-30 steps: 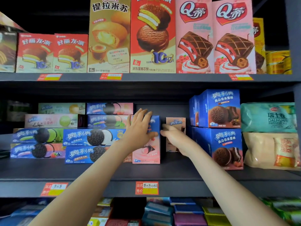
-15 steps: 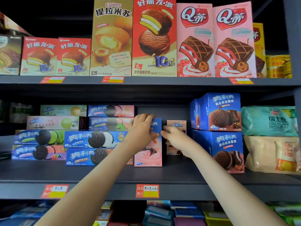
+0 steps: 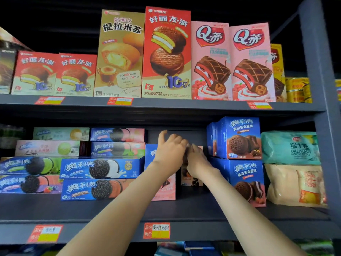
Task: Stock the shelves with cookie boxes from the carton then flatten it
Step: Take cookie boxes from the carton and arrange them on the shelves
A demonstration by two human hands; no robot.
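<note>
Both hands have closed in on each other: the left hand (image 3: 170,154) has slid right along the top of the upright pink-and-blue cookie box (image 3: 163,190), and the right hand (image 3: 198,163) has risen to meet it, fingertips touching. The left thumb sticks up and its fingers are bent over the box's top right corner. Blur hides whether either hand actually grips, so I cannot tell.

This looks like a final squaring-up of a box already standing on the shelf (image 3: 203,213). The carton is out of view, so flattening seems some way off.

Left of the left hand lie flat stacked boxes (image 3: 99,169) reading 奥利奥, with OREO on the biscuit. A small brown box (image 3: 191,179) stands behind the right hand. To its right are blue boxes (image 3: 239,139), also 奥利奥, then a green bag (image 3: 291,148) marked DALIYUAN and 瑞士卷. Above the hands are 提拉米苏 (image 3: 120,54), 好丽友·派 (image 3: 167,52) and Q蒂 (image 3: 210,61).
</note>
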